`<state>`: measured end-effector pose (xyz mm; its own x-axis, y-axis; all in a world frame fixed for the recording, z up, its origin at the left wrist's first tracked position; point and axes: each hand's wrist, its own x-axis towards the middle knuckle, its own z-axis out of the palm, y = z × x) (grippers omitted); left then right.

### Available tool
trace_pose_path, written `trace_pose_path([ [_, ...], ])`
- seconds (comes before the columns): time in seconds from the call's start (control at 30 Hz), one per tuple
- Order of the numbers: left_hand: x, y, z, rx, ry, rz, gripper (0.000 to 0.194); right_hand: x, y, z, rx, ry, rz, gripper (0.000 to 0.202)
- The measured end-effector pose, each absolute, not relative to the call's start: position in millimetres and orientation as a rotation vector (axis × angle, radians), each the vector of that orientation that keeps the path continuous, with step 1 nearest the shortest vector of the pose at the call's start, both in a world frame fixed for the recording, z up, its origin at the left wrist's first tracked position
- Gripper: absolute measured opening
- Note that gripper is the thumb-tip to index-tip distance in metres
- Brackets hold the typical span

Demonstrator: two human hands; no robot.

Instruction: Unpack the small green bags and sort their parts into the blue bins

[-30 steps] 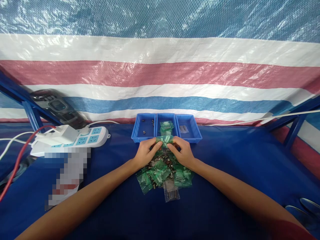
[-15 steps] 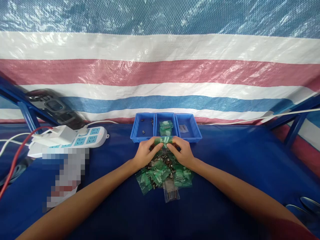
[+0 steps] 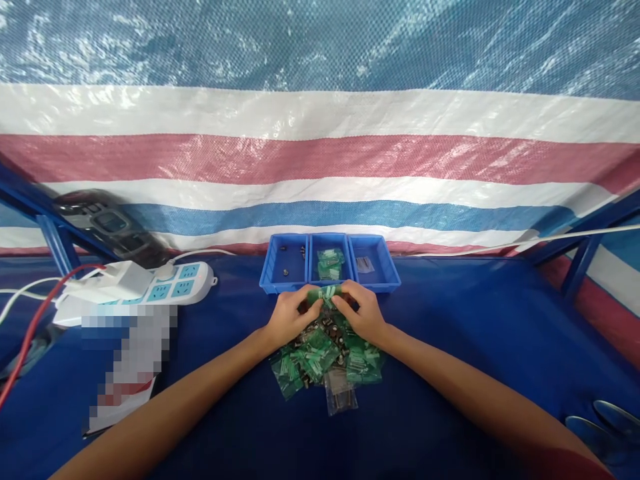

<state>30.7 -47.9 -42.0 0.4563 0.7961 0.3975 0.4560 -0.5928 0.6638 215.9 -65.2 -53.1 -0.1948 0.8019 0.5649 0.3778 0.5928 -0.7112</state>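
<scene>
Between them, my left hand [image 3: 291, 316] and my right hand [image 3: 364, 312] pinch the two sides of a small green plastic bag [image 3: 329, 292], with pale slender pieces showing through it. Below the hands lies a pile of small dark metal fasteners [image 3: 334, 331], mixed with more green bags [image 3: 316, 352]. At the pile's near edge is a clear plastic bag [image 3: 341, 395] with thin metal pieces inside. Just beyond my fingers stands a row of three blue bins. The middle bin [image 3: 327, 239] holds green bags, the left bin [image 3: 270, 270] a few loose fasteners, the right bin [image 3: 383, 270] a clear bag.
On the left sit a white power strip [image 3: 195, 287] with plugs and a red cable [image 3: 30, 333], and a pixelated item [image 3: 133, 367]. A striped tarp [image 3: 320, 157] hangs behind the blue table [image 3: 450, 313]. Glasses [image 3: 595, 427] lie at the lower right.
The whole view has shifted slightly, so the scene sits a little lower in the picture. Both hands keep hold of the green bag, with only slight finger movement.
</scene>
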Motion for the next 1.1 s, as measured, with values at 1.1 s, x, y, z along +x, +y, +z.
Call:
trace_pose_path([
  [1.1,31.2,-47.1,-42.1,2.222,1.08,0.995,0.019,216.6,-66.9,-51.7,-0.958,-1.795,0.511,0.02],
])
